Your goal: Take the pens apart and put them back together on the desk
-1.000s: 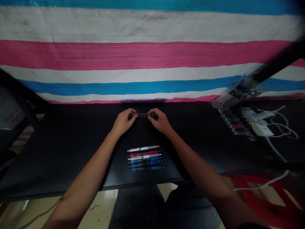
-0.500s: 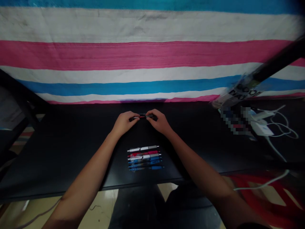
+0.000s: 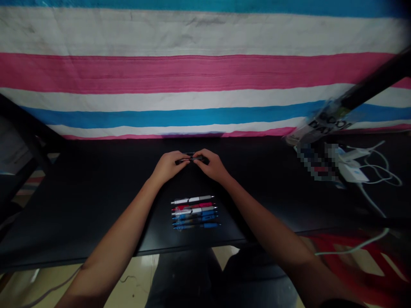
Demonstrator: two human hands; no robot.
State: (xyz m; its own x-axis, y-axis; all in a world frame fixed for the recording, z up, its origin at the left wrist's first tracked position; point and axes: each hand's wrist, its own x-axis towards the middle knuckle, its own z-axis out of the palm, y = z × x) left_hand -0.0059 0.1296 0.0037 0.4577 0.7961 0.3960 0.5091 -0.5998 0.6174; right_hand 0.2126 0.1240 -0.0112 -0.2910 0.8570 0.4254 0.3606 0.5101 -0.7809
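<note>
The left hand (image 3: 169, 164) and right hand (image 3: 210, 164) both pinch a slim dark pen (image 3: 191, 159), crosswise over the far half of the bench (image 3: 102, 192), nearly meeting at its middle. Just behind shows a dark strip (image 3: 189, 153); I can't tell whether it's another pen. Well apart, towards the front edge, lies a row of pens (image 3: 195, 211). I'd say light, level grips with thumbs in line suit best, so the barrel doesn't twist or slip

Some pens (image 3: 194, 211) are white, red or blue
</note>
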